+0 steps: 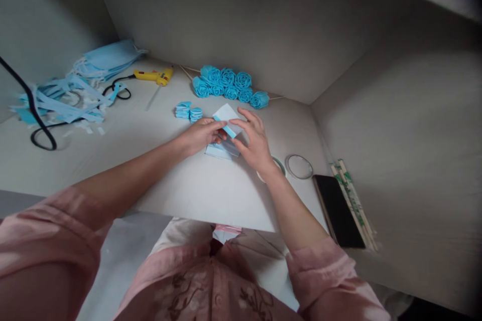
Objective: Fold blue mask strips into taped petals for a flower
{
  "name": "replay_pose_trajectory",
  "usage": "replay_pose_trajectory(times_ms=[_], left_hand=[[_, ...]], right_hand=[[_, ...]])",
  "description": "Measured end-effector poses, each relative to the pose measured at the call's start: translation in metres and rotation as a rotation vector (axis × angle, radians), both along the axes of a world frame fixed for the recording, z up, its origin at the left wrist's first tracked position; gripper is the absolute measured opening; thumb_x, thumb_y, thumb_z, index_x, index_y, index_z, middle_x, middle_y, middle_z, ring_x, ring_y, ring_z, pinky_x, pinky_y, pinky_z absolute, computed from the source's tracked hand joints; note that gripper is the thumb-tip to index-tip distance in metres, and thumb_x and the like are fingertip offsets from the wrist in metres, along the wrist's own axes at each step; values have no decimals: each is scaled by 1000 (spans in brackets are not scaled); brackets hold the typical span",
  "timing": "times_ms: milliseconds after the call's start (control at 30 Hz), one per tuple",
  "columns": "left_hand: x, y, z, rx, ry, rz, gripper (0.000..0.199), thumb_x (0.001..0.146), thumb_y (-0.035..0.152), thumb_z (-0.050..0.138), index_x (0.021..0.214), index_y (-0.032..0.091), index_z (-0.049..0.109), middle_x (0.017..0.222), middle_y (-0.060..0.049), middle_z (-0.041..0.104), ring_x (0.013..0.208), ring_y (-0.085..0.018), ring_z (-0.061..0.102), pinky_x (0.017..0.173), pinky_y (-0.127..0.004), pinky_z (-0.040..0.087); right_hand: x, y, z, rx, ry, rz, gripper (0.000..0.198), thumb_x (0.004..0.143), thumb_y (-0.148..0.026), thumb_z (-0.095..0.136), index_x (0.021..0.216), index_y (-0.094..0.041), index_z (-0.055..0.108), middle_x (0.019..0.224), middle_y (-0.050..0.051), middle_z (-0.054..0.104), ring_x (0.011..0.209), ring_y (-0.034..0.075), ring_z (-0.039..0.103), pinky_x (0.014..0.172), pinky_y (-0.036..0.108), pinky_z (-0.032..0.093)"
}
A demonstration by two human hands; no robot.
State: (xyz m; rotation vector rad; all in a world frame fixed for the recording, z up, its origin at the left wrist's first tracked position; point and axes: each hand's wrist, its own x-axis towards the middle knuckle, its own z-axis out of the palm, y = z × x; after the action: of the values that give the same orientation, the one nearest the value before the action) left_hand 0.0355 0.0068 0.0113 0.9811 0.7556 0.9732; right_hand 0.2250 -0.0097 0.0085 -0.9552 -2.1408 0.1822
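Observation:
Between my hands is a small folded piece of mask fabric (pixel 227 114), white with a light blue folded edge. My left hand (pixel 201 135) pinches its left side, thumb on top. My right hand (pixel 255 141) has its index fingertip on the white face and its thumb at the lower corner, the other fingers raised and apart. More flat blue fabric pieces (pixel 219 151) lie on the table just beneath my hands. Two small pleated blue bundles (pixel 184 110) sit beyond my left hand.
Blue fabric roses (pixel 227 78) on sticks lie at the back. To the left are a yellow glue gun (pixel 153 77), cut strips (pixel 71 100) and stacked face masks (pixel 109 57). At right are a tape roll (pixel 280 164), a thin ring (pixel 300 167), a phone (pixel 338 210) and wrapped sticks (pixel 352 195).

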Motion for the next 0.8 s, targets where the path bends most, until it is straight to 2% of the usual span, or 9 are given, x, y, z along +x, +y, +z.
replay_pose_trajectory(times_ms=[200,333,467,567,700,800], left_hand=[[1,0,-4,37,42,-16,23,78,32,71,74,10,66,63,-5,65,57,-12,58,58,-25,41],[2,1,-5,120,176,53,29,78,38,70,66,12,64,61,-4,64,54,-10,54,57,-25,40],[2,0,-5,213,309,131,34,79,41,68,60,14,60,60,-3,62,53,-10,51,57,-25,39],[2,-2,-6,236,346,127,35,80,42,67,60,14,61,60,-3,62,54,-10,51,57,-25,39],[2,-2,-7,241,358,93,34,80,42,66,60,14,62,63,-4,64,56,-11,52,57,-25,40],[3,-2,-7,235,357,78,33,79,41,66,61,14,62,68,-6,67,56,-10,51,57,-25,40]], right_hand=[[0,1,-3,29,47,-1,27,83,-13,58,100,-30,70,137,3,53,132,26,43,109,48,37],[-1,0,-3,32,110,1,10,85,-22,65,87,-28,73,128,4,58,125,24,48,103,43,43],[-5,-3,-3,-65,233,-54,8,87,-31,66,86,-26,73,125,6,59,121,23,53,103,43,42],[-8,-4,-2,-158,322,-85,10,86,-33,66,86,-25,71,123,7,61,118,22,57,105,43,41],[-9,-2,-4,-270,447,-75,10,84,-33,66,83,-23,69,116,7,64,111,20,60,92,36,49],[-9,0,-6,-346,500,-79,11,83,-33,65,83,-22,67,104,5,68,97,17,62,84,31,49]])
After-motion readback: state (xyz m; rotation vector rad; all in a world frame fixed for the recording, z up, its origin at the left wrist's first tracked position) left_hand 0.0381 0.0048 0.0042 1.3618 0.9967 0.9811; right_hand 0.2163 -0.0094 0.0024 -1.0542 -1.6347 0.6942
